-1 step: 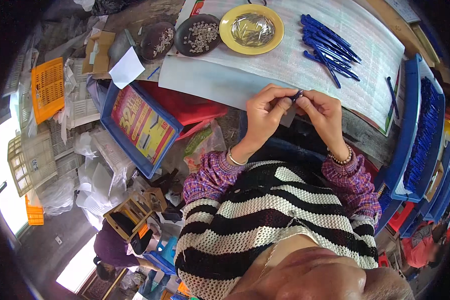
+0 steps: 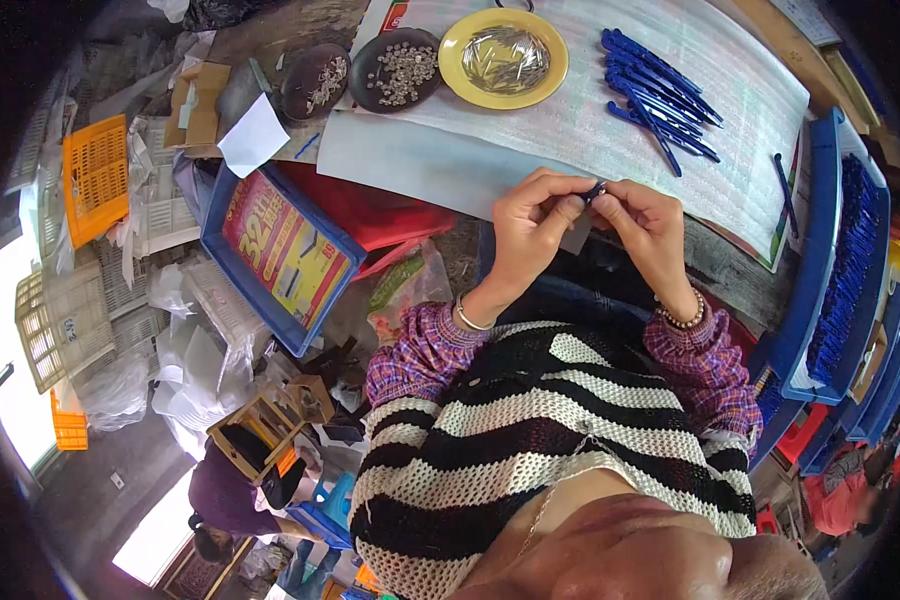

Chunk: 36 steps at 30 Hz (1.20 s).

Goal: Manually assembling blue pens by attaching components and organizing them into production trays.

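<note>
Over the table's near edge, my left hand [image 2: 532,228] and my right hand [image 2: 648,222] meet, thumbs and fingertips pinched on a small dark blue part [image 2: 594,193]. Fingers cover most of the part, so its full shape is hidden. Beyond my hands a pile of slim blue plastic pieces [image 2: 660,100] lies on the white foam sheet [image 2: 580,130]. To its left a yellow plate [image 2: 450,62] holds thin silvery metal pins. Beside that, one dark dish [image 2: 368,98] contains small round metal bits, and another dark dish [image 2: 292,92] holds tiny pale metal pieces.
At right, a blue tray [image 2: 805,340] is filled with blue pieces; a single blue piece [image 2: 786,195] lies near it. An empty blue tray [image 2: 225,215] and a red container [image 2: 390,215] stand left of me. Crates and plastic bags crowd the left; another person [image 2: 225,490] is lower left.
</note>
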Each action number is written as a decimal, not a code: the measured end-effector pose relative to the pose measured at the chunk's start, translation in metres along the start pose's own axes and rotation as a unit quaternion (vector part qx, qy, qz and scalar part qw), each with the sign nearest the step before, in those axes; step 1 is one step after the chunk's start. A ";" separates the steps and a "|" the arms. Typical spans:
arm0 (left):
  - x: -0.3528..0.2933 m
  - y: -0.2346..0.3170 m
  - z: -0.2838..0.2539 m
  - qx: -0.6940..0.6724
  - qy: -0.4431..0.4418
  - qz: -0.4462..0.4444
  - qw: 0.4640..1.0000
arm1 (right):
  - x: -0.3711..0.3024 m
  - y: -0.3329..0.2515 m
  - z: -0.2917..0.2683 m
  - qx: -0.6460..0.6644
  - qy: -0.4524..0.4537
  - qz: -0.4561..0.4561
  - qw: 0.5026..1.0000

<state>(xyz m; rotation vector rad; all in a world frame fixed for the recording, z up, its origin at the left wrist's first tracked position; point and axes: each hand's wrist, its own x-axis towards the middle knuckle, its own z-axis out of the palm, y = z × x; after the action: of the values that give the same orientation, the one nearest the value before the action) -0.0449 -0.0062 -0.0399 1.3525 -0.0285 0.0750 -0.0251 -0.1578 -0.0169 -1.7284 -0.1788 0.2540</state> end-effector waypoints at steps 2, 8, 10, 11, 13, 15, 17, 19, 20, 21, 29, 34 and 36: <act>0.000 0.000 0.001 -0.009 -0.002 -0.001 1.000 | 0.002 0.004 -0.003 0.005 -0.003 0.006 1.000; 0.002 -0.003 0.000 -0.018 0.004 -0.010 1.000 | 0.005 0.006 -0.001 0.077 0.024 0.006 0.997; 0.001 -0.001 -0.001 -0.014 0.001 -0.009 1.000 | 0.006 0.004 -0.003 0.044 0.023 -0.006 0.999; 0.001 -0.001 -0.001 -0.010 -0.002 -0.007 1.000 | 0.007 0.003 -0.005 -0.022 -0.003 -0.029 0.999; 0.000 -0.002 -0.001 -0.014 -0.002 -0.011 1.000 | 0.007 0.002 -0.005 -0.088 -0.030 -0.052 0.994; -0.001 -0.001 -0.003 -0.018 -0.001 -0.013 1.000 | 0.006 -0.001 -0.003 0.045 0.007 0.053 0.998; 0.000 -0.001 -0.004 -0.018 -0.010 -0.017 1.000 | 0.008 0.005 -0.007 0.099 0.009 0.046 0.994; 0.000 -0.001 -0.003 -0.010 -0.015 -0.014 1.000 | 0.009 0.006 -0.006 0.154 0.012 0.040 0.987; 0.001 -0.001 -0.004 -0.003 -0.022 -0.010 1.000 | 0.007 0.004 -0.002 0.136 0.003 0.038 0.990; 0.000 0.000 -0.003 -0.002 -0.021 -0.010 1.000 | 0.005 0.003 0.000 0.118 -0.005 0.037 0.992; 0.015 0.027 -0.037 0.218 -0.050 0.091 0.970 | 0.002 -0.003 -0.003 0.165 -0.012 0.068 0.984; 0.071 0.051 -0.146 0.544 0.057 0.266 0.794 | 0.000 -0.003 -0.004 0.161 -0.002 0.051 0.986; 0.083 0.048 -0.181 0.587 0.062 0.267 0.762 | 0.000 -0.006 -0.003 0.139 0.000 0.049 0.989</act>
<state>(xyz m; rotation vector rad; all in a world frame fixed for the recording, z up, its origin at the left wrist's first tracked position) 0.0304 0.1834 -0.0268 2.5696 -0.3001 0.7778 -0.0243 -0.1592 -0.0104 -1.4611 -0.0542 0.3354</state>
